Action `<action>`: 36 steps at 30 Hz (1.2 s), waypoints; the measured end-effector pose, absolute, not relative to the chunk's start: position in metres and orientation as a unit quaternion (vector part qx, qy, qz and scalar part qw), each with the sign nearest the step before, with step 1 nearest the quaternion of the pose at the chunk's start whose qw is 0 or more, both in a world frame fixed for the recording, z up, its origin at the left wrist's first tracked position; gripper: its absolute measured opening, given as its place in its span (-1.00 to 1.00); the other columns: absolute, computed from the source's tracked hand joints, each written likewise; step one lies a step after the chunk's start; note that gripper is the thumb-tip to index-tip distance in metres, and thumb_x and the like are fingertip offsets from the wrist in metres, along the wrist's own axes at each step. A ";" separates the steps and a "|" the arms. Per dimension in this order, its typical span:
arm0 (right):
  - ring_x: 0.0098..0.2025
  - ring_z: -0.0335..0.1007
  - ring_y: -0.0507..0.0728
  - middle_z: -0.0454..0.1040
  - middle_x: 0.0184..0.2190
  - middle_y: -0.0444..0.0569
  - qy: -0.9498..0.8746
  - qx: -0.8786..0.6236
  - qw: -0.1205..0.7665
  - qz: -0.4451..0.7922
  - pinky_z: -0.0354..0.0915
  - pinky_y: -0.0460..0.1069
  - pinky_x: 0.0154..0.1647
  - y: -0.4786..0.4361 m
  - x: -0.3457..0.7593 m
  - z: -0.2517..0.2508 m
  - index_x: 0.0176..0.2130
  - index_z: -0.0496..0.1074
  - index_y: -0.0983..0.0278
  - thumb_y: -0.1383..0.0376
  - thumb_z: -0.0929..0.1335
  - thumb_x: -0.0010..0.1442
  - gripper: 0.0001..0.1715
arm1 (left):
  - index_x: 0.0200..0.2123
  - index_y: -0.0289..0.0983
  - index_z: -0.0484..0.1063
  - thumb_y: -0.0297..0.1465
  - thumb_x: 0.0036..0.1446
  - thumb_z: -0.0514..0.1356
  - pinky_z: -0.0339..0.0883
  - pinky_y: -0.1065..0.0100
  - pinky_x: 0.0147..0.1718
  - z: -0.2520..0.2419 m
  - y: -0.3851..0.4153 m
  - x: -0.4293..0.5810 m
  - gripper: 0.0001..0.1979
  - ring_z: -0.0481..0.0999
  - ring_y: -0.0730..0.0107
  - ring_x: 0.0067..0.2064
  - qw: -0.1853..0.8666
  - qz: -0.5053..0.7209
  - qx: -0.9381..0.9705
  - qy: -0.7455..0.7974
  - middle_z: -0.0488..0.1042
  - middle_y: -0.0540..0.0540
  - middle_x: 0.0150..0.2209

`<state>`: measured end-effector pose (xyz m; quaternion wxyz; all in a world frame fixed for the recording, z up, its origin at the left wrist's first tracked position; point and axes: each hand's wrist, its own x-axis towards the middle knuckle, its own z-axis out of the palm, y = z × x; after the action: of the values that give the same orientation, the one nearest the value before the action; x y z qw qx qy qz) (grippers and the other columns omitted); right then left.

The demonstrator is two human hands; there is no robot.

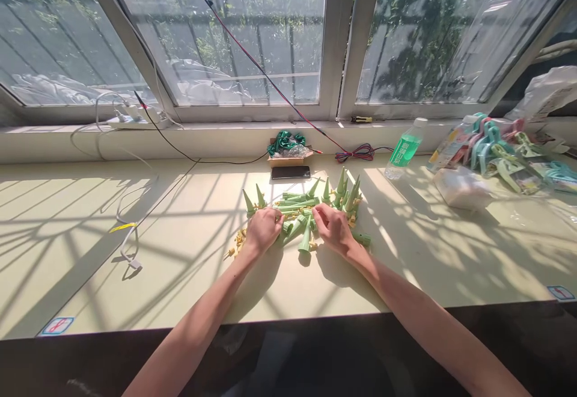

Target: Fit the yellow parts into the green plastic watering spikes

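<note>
My left hand (265, 228) is closed in a pinch at the left side of a pile of light green plastic parts; its fingertips hide what they hold, if anything. Close to those fingers lies a green cone (296, 227) on its side. My right hand (332, 226) is closed too, fingers curled down at the pile's right part, their contents hidden. Between the hands a green cone (305, 237) lies with its wide end toward me. Behind them are green rods (294, 204) and upright pointed cones (341, 187). Small yellow parts (238, 242) are scattered beside my left hand.
Behind the pile lie a dark phone (291, 172) and a small carton (287, 160) with green material. A bottle (404, 149) stands at right, near a white tissue pack (463, 188) and colourful clips (491, 144). A white cable (130, 252) trails at left.
</note>
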<state>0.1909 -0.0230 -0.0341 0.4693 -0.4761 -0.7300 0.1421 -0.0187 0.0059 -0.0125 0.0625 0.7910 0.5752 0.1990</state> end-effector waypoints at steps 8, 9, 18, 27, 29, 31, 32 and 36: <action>-0.62 0.08 0.01 0.27 -0.61 -0.19 -0.730 -0.470 0.474 0.149 0.05 -0.06 -0.58 -0.024 0.190 -0.032 -0.36 0.33 0.22 0.19 0.19 0.38 -0.69 | -0.31 -0.29 0.62 -0.34 0.15 0.09 0.29 0.35 -0.36 -0.008 0.008 -0.021 -0.71 0.50 0.27 -0.44 0.093 0.170 0.780 0.595 0.53 -0.10 -0.53; -0.62 0.08 0.01 0.26 -0.61 -0.19 -0.730 -0.470 0.473 0.149 0.06 -0.05 -0.58 -0.024 0.190 -0.032 -0.36 0.33 0.22 0.18 0.18 0.38 -0.69 | -0.33 -0.28 0.62 -0.35 0.15 0.08 0.26 0.35 -0.38 -0.008 0.008 -0.021 -0.71 0.48 0.28 -0.46 0.095 0.165 0.778 0.599 0.50 -0.08 -0.57; -0.62 0.08 0.03 0.28 -0.60 -0.16 -0.733 -0.468 0.469 0.152 0.10 -0.01 -0.56 -0.025 0.191 -0.031 -0.38 0.31 0.19 0.17 0.18 0.38 -0.69 | -0.34 -0.31 0.61 -0.35 0.18 0.04 0.22 0.34 -0.41 -0.010 0.003 -0.017 -0.66 0.41 0.31 -0.51 0.107 0.187 0.775 0.594 0.42 -0.06 -0.62; -0.60 0.09 0.03 0.28 -0.59 -0.15 -0.734 -0.461 0.472 0.160 0.07 -0.02 -0.58 -0.026 0.191 -0.030 -0.38 0.30 0.21 0.15 0.18 0.39 -0.66 | -0.32 -0.30 0.61 -0.35 0.14 0.06 0.17 0.36 -0.48 -0.012 0.005 -0.017 -0.69 0.31 0.38 -0.58 0.148 0.209 0.780 0.571 0.32 0.02 -0.69; -0.59 0.10 0.03 0.28 -0.58 -0.15 -0.734 -0.461 0.473 0.160 0.06 -0.02 -0.57 -0.026 0.191 -0.029 -0.39 0.30 0.21 0.17 0.19 0.38 -0.67 | -0.31 -0.30 0.61 -0.34 0.12 0.07 0.12 0.37 -0.53 -0.011 0.005 -0.017 -0.69 0.26 0.41 -0.61 0.167 0.213 0.775 0.571 0.29 0.03 -0.70; -0.59 0.11 0.03 0.28 -0.58 -0.16 -0.734 -0.462 0.471 0.160 0.06 -0.02 -0.56 -0.026 0.191 -0.029 -0.39 0.30 0.21 0.19 0.20 0.38 -0.69 | -0.30 -0.30 0.62 -0.32 0.11 0.08 0.08 0.38 -0.55 -0.011 0.006 -0.018 -0.68 0.24 0.42 -0.61 0.184 0.218 0.769 0.573 0.29 0.04 -0.70; -0.59 0.11 0.03 0.28 -0.58 -0.16 -0.734 -0.463 0.470 0.159 0.06 -0.03 -0.56 -0.026 0.191 -0.029 -0.39 0.30 0.21 0.20 0.20 0.37 -0.70 | -0.30 -0.30 0.62 -0.31 0.11 0.09 0.08 0.38 -0.56 -0.011 0.006 -0.018 -0.68 0.24 0.42 -0.61 0.190 0.220 0.766 0.574 0.30 0.04 -0.69; -0.59 0.11 0.03 0.28 -0.59 -0.16 -0.736 -0.462 0.469 0.156 0.06 -0.02 -0.55 -0.026 0.190 -0.029 -0.39 0.30 0.20 0.21 0.20 0.37 -0.70 | -0.31 -0.31 0.63 -0.28 0.10 0.12 0.08 0.39 -0.56 -0.011 0.007 -0.018 -0.69 0.26 0.42 -0.59 0.197 0.222 0.758 0.581 0.32 0.02 -0.67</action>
<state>0.1905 -0.0263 -0.0291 0.4690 -0.4623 -0.7363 0.1557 -0.0185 0.0073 -0.0109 0.1968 0.7576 0.5814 0.2222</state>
